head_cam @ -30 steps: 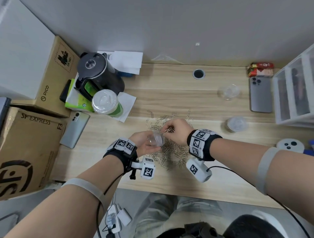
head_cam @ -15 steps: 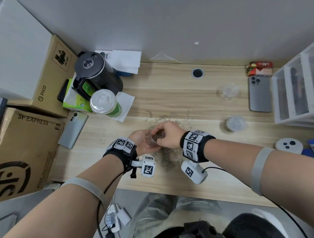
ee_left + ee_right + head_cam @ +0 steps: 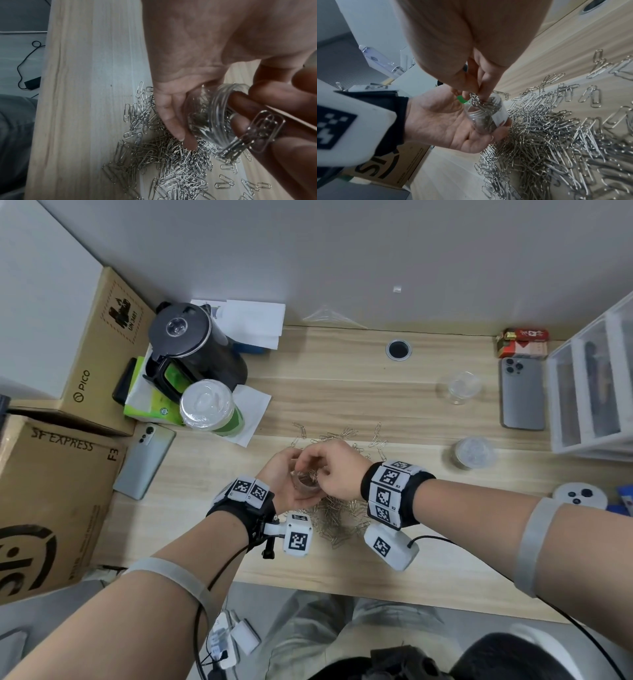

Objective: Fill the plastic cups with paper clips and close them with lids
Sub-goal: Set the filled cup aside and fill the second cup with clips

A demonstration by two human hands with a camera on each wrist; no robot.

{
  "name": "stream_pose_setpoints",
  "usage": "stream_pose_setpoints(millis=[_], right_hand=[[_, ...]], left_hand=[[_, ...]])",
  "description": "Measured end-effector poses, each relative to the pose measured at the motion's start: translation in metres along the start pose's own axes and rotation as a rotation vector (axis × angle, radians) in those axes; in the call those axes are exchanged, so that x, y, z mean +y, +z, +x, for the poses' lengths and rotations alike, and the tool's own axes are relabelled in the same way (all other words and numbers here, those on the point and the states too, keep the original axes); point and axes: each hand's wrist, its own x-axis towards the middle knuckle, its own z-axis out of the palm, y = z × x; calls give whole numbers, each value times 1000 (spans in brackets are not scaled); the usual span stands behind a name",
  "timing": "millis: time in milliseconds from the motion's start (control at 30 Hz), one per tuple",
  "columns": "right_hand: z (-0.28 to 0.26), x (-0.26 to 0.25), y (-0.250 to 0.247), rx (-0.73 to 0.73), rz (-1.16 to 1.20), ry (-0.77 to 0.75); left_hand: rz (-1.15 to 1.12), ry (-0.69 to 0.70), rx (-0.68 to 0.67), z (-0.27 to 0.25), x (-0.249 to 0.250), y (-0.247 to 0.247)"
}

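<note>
My left hand (image 3: 286, 486) cradles a small clear plastic cup (image 3: 306, 482) just above the desk, tilted, with its mouth toward my right hand. The cup (image 3: 485, 117) holds some clips. My right hand (image 3: 325, 469) pinches a bunch of paper clips (image 3: 254, 136) at the cup's mouth (image 3: 221, 111); in the right wrist view the bunch (image 3: 477, 100) hangs partly inside the rim. A loose pile of silver paper clips (image 3: 339, 523) lies on the wooden desk under and behind both hands. An empty clear cup (image 3: 459, 387) and a lidded cup (image 3: 474, 453) stand to the right.
A black kettle (image 3: 191, 347), a lidded green drink cup (image 3: 210, 409), cardboard boxes (image 3: 51, 491) and a phone (image 3: 144, 460) crowd the left. Another phone (image 3: 522, 393), a clear drawer unit (image 3: 596, 392) and a white controller (image 3: 579, 494) sit at the right. Bare desk lies along the front edge (image 3: 342, 577).
My right hand has carried a pinch of clips left from the pile to the cup's mouth. The left hand still holds the cup in about the same spot.
</note>
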Motion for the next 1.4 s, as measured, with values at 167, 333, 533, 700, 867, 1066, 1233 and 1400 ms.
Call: stream_pose_setpoints(millis=[167,333,533,700,867,1066,1233,1400], right_hand=[[3,-1,3,22,-103,-55],[5,1,7,8,-83,-160],[9,5,-10,160,-161,-168],[20,44,-49,231,-527,326],[15,73,-59,187,-640,503],[14,68,-25,-56,-602,224],[16,61,-8,-114,-677,141],[21,58,-3,-149,-844,195]], left_hand=[[22,-9,5,1,-1,-2],[42,-25,-28,2,-3,-7],[52,-31,-51,2,0,-21],[91,-4,-48,2,0,-34],[50,2,-23,2,-2,-46],[49,-2,7,2,-6,-51],[28,-7,-5,3,-6,-53],[60,16,-5,8,-9,-55]])
